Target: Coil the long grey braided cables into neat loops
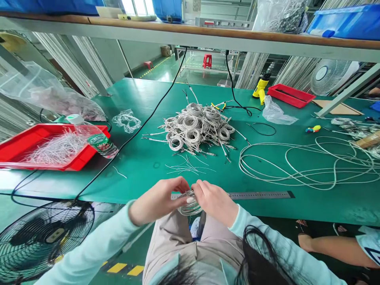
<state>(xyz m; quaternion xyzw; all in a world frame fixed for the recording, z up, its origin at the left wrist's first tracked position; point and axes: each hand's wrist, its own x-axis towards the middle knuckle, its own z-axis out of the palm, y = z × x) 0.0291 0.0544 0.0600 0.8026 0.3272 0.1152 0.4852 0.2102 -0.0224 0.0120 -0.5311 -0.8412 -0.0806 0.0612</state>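
Both my hands meet at the front edge of the green table (231, 178), holding a coiled clear-grey cable (190, 209). My left hand (160, 200) pinches the coil from the left, thumb on top. My right hand (215, 200) has its fingers bent round the coil's right side. The coil hangs just over the edge, above my lap. A steel ruler (261, 195) lies along the edge, partly behind my hands. Beyond it are loose thin white ties (190, 168) and a heap of coiled cables (197, 128).
Left: a red tray (80, 160) of white strips, a plastic bottle (101, 142) and a floor fan (53, 237). A black cord (142, 124) crosses the table. Right: long loose cable (297, 180), a red tray (291, 96) and a person's arm (335, 247). Overhead is a shelf (178, 33).
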